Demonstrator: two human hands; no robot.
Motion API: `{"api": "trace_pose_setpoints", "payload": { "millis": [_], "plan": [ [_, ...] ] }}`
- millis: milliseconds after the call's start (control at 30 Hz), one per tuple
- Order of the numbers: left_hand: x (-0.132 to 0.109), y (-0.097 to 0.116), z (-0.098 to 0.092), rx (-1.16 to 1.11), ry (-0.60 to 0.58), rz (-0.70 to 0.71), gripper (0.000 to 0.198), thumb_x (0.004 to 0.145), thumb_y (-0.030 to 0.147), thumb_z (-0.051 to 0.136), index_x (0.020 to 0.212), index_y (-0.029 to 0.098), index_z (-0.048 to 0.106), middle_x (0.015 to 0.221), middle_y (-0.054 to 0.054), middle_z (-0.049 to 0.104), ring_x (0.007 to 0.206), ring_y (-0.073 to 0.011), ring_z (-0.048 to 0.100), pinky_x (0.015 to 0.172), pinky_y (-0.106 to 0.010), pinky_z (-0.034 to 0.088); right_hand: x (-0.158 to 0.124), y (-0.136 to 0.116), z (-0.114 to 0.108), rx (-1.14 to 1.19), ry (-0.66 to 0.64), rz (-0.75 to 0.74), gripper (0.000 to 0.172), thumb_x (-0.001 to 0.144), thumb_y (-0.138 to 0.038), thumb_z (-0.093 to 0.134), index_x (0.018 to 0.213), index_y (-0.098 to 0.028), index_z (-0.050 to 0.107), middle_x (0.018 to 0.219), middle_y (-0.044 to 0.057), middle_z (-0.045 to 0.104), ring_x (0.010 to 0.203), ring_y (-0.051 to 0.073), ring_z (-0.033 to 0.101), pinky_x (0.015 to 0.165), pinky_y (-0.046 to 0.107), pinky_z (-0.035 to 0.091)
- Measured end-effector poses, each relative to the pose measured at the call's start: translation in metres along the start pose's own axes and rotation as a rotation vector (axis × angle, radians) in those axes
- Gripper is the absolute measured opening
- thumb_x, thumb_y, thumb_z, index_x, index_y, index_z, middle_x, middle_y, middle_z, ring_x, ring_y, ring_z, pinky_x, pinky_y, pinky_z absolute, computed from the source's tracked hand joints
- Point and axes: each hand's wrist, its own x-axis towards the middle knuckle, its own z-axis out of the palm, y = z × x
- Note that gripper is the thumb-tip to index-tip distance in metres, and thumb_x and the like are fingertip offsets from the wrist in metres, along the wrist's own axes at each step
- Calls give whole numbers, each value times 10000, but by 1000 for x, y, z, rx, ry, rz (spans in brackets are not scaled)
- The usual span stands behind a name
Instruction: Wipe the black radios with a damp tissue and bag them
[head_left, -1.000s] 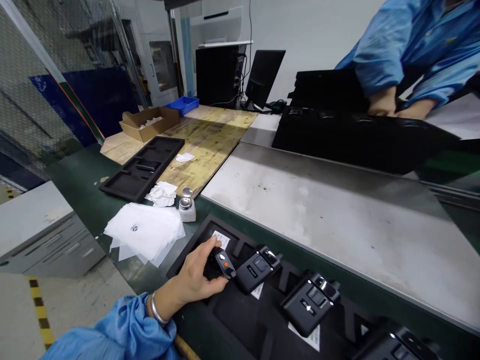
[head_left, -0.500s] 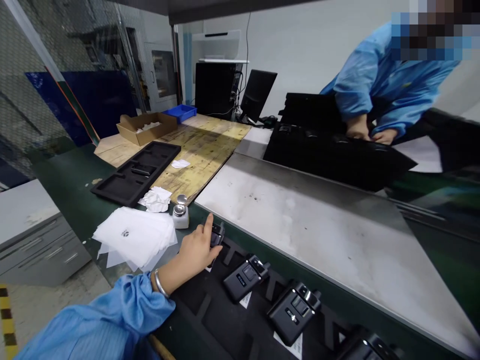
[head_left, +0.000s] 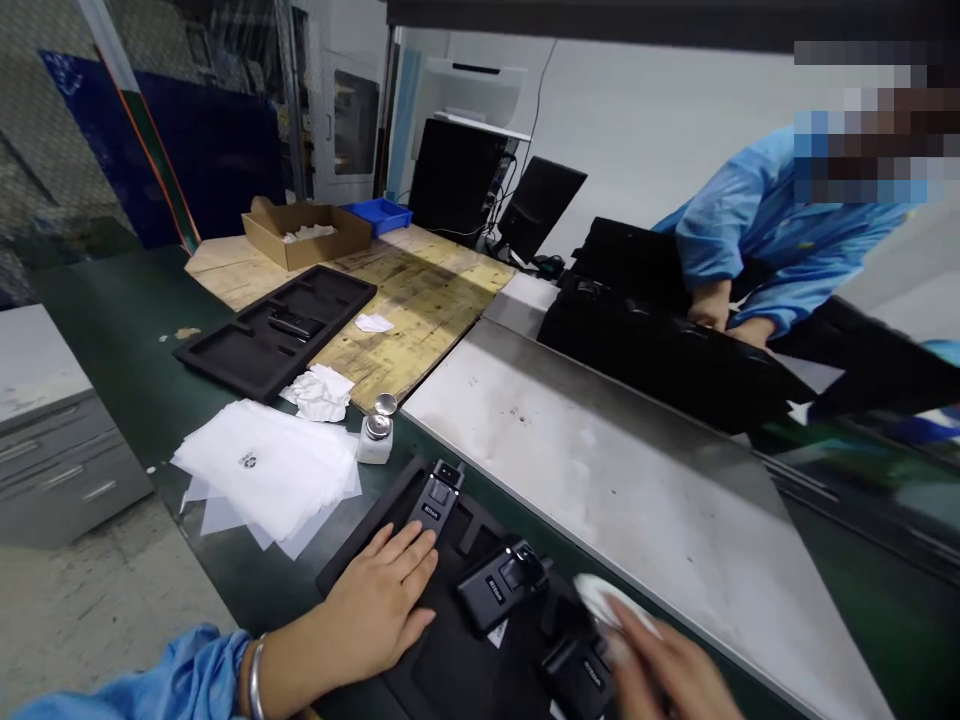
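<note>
White, thin, loosely stacked sheets point(head_left: 266, 470) head our list. Next, our left hand point(head_left: 367, 610): bare, laid flat, fingers extended, gripping nothing, fingertips resting on the near end of a black plastic handheld device point(head_left: 436, 500) lettered in white. That device sits in the left end of a long black foam tray point(head_left: 450, 665), its long axis running away from us and slightly rightward, roughly in line with those fingers; the left hand is the nearer one. Then a second black device point(head_left: 491, 592), untouched, between our hands; a third black device point(head_left: 579, 675), partly hidden. Last, our right hand point(head_left: 667, 655), blurred, fingers closed on a crumpled white cloth point(head_left: 598, 594), the first device well to its left
</note>
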Motion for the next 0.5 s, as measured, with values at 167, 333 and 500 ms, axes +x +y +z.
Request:
{"api": "trace_pose_setpoints", "payload": {
  "millis": [167, 333, 500],
  "plan": [
    [0, -3, 0, -17, -21, -3, 587, 859, 277, 606, 1414, 170, 449, 1504, -92, 427, 1390, -300, 386, 1106, -493, 393, 69, -54, 91, 117, -122, -330, 247, 974, -203, 451, 1132, -194, 641, 929, 68, 636, 845, 207, 612, 926, 467, 431],
    [-2, -9, 10, 4, -21, 11, 589, 897, 345, 569, 1438, 173, 413, 1523, -66, 401, 1394, -281, 377, 1084, -443, 418, 97, -75, 129, 91, -204, -288, 246, 971, -235, 448, 998, -182, 687, 874, 62, 652, 811, 199, 599, 886, 417, 391],
    [-1, -13, 19, 78, 67, 33, 509, 977, 477, 429, 1372, 162, 486, 1496, -55, 449, 1379, -248, 394, 1030, -375, 449, 98, -58, 122, 94, -216, -198, 230, 961, -279, 468, 924, -199, 680, 860, 41, 682, 791, 189, 618, 841, 372, 380]
  ]
}}
